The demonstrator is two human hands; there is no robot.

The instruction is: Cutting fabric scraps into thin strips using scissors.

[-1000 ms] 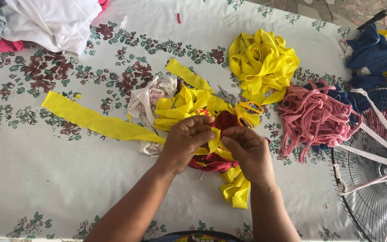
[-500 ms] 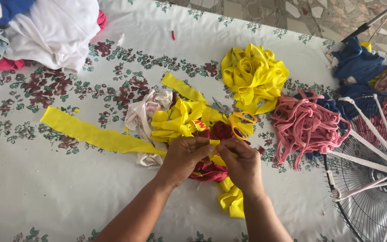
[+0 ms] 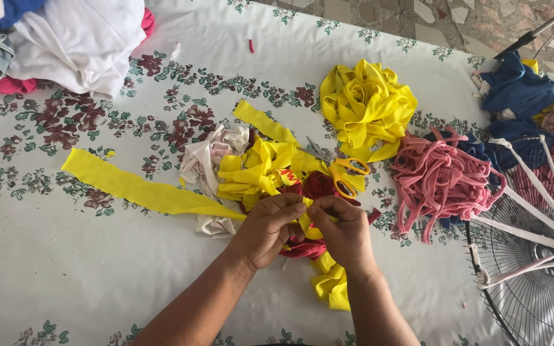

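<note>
L hand (image 3: pixel 265 227) + R hand (image 3: pixel 344 232) both at table centre, fingertips meeting on the same yellow fabric strip (image 3: pixel 307 221). Both pinched narrow on it, thumbs vs forefingers, hands nearly touching. Strip runs down betw. the hands and ends in a bunched yellow tail (image 3: pixel 330 287) near the R wrist.

Under/behind the hands: dark red fabric piece (image 3: pixel 302 247) on the tablecloth, partly covered. Just above: loose pile of yellow strips (image 3: pixel 258 168), w/ a long flat yellow strip (image 3: pixel 129 187) running off to the left. Cream/white scrap bundle (image 3: pixel 209 157) touching that pile on its left side.

Orange-handled scissors (image 3: pixel 340 170) lie on the yellow pile, just above the R hand, blades pointing up-left. Can't tell if blades are fully closed.

Further back: yellow strip bundle, rosette-like (image 3: pixel 367 106). To its right, pink strip pile (image 3: pixel 444 176), w/ dark blue cloth (image 3: pixel 520 86) behind it. Fan guard, wire, w/ white strips tied across (image 3: pixel 533 256) at right edge. White/blue/pink clothes heap (image 3: pixel 65 38) top left. All on floral tablecloth (image 3: pixel 65 269).
</note>
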